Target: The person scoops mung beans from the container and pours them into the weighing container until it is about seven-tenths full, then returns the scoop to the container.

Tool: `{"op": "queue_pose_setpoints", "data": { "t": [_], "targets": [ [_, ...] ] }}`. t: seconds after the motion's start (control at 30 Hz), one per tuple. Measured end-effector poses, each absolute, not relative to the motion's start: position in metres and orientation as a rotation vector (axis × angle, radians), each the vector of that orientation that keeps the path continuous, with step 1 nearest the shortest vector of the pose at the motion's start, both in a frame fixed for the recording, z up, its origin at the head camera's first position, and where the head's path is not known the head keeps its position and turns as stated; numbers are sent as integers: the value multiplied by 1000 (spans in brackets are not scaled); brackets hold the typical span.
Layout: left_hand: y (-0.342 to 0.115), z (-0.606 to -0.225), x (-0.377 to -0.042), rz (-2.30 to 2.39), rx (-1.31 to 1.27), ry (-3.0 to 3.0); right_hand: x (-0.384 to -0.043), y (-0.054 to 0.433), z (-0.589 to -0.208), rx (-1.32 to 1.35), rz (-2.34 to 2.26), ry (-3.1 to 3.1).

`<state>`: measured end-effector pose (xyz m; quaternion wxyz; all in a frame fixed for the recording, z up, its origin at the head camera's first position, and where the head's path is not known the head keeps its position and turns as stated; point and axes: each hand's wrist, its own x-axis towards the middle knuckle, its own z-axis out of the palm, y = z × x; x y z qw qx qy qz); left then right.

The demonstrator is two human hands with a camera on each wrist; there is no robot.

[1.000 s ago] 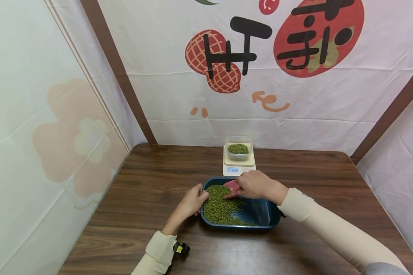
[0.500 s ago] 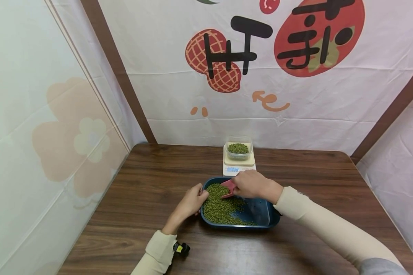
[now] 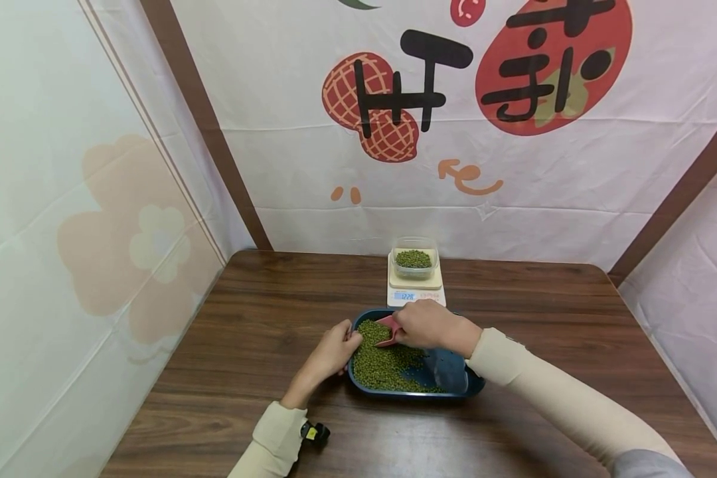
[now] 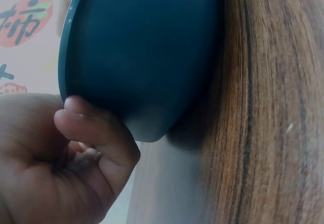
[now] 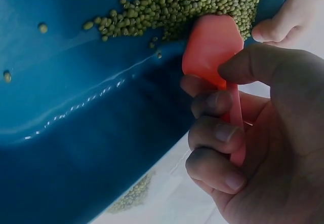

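Note:
A dark blue tray [image 3: 415,395] holds green mung beans [image 3: 379,372], heaped toward its left end. My left hand [image 3: 332,348] grips the tray at its left rim; in the left wrist view curled fingers [image 4: 101,133] meet the tray's outer wall [image 4: 147,46]. A pink scoop [image 5: 210,46] is in my right hand [image 3: 427,324], its handle wrapped by the fingers and the thumb lying along it. The scoop's front edge pushes into the beans [image 5: 187,3] near the back left of the tray. Bare blue bottom shows at the tray's right side.
Behind the tray, a white kitchen scale [image 3: 398,297] with a lit display bears a clear plastic container [image 3: 415,273] with some mung beans. The brown wooden table [image 3: 263,318] runs back to a printed cloth wall [image 3: 299,166].
My right hand has moved left with the scoop, deeper into the heaped beans. My left hand stays on the tray's rim.

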<state>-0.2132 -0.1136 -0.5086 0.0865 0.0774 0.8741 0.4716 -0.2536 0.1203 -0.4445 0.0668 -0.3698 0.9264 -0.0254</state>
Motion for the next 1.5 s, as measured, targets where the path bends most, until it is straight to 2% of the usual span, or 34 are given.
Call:
{"op": "queue_pose_setpoints", "data": {
  "t": [1.5],
  "targets": [
    [-111, -509, -213, 1430, 176, 2605, -256, 129, -457, -1140, -269, 2648]
  ]
}}
